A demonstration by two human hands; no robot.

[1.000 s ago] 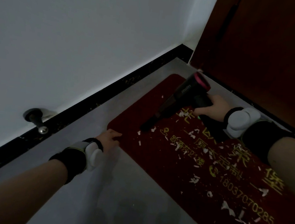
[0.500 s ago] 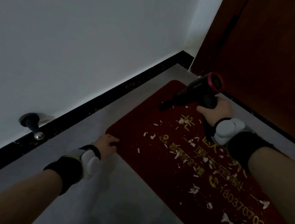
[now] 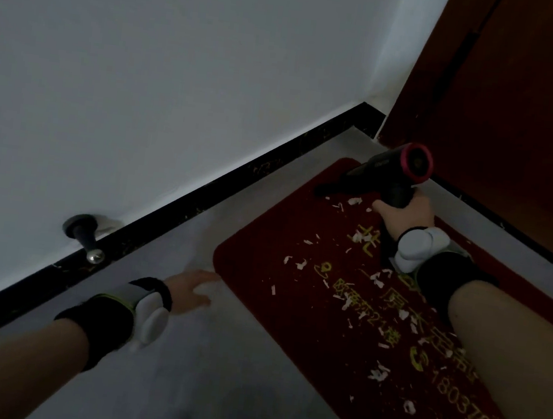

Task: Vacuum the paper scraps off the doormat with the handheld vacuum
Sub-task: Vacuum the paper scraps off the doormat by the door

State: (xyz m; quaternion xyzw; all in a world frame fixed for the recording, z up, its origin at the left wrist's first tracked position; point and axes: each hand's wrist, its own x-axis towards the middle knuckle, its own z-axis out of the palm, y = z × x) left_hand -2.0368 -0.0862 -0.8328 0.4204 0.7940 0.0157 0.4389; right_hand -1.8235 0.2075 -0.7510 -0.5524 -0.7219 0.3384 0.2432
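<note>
A dark red doormat [image 3: 266,228] with gold lettering lies on the grey floor in front of a brown door. White paper scraps [image 3: 300,263] are strewn over it, several near its far end and more toward the lower right. My right hand [image 3: 405,213] grips the handle of a black handheld vacuum [image 3: 379,176] with a pink ring at its rear. Its nozzle points left and down, touching the mat near the far corner. My left hand [image 3: 190,285] rests flat on the floor with fingers apart, its fingertips just at the mat's near left corner.
A white wall with a black baseboard [image 3: 201,194] runs along the left. A door stopper [image 3: 87,239] sticks out of the wall above the baseboard. The brown door [image 3: 520,116] stands behind the mat. Grey floor [image 3: 215,374] stretches in front.
My right hand has carried the vacuum from the mat's left part up to its far corner by the door. My left hand has slipped off the mat's corner onto the floor.
</note>
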